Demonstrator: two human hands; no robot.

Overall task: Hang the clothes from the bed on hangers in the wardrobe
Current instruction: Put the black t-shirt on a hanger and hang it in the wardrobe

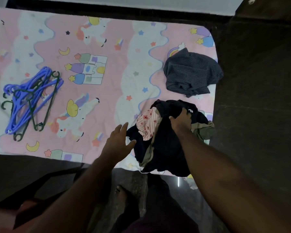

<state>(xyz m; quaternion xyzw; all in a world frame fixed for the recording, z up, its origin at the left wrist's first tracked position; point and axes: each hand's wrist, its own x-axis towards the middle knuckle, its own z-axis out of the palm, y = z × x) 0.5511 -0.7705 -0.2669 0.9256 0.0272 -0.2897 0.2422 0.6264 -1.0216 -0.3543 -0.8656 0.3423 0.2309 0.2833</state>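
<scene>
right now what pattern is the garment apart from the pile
Dark navy garment: thin pale pinstripes; head view.

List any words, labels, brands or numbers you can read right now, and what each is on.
Nothing is readable.
A white mark on the dark garment that the right hand grips: too small and blurred to read.
The bedsheet: pictures only, no words.
The hangers: no marking visible.

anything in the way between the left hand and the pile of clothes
Nothing visible. The open left hand is right at the left edge of the pile, with no object between them. The right hand grips the dark garment on top.
</scene>
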